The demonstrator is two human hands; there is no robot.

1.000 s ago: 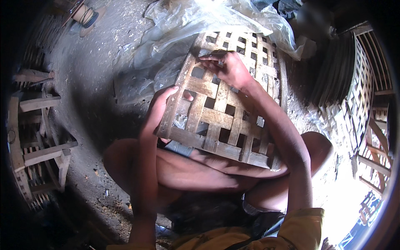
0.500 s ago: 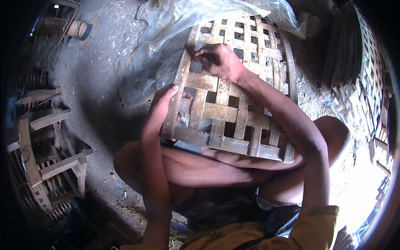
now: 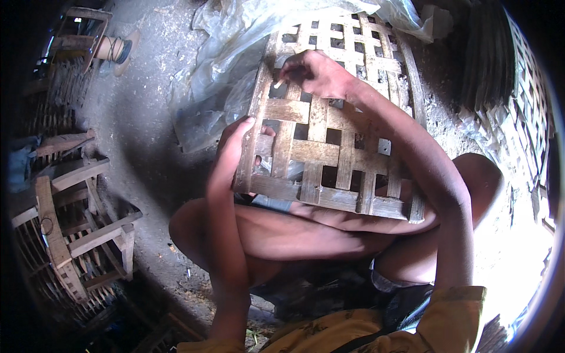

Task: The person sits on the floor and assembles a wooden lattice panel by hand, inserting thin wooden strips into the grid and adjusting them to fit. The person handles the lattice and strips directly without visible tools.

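Observation:
A woven panel of flat bamboo slats [image 3: 321, 152] in a wooden frame rests tilted across my crossed legs. My left hand [image 3: 235, 138] is closed round its left rail, thumb on top and fingertips showing through the gaps. Above the upper part of that rail, my right hand [image 3: 315, 73] has its fingers pinched together, pointing left. A small pale bit shows at the fingertips; whether it is a held piece or a fingertip is unclear. My right forearm crosses over the panel's right side and hides some slats.
Crumpled clear plastic sheeting [image 3: 220, 76] lies beyond and left of the panel. A slatted wooden frame [image 3: 88, 235] stands at the left, with a wire spool [image 3: 115, 50] farther back. More lattice panels [image 3: 527, 100] stack up at the right on the dusty floor [image 3: 150, 100].
My right hand has risen slightly and shifted a little right, and the pale bit at its fingertips now shows. The left hand keeps its hold on the rail. The whole view has shifted slightly.

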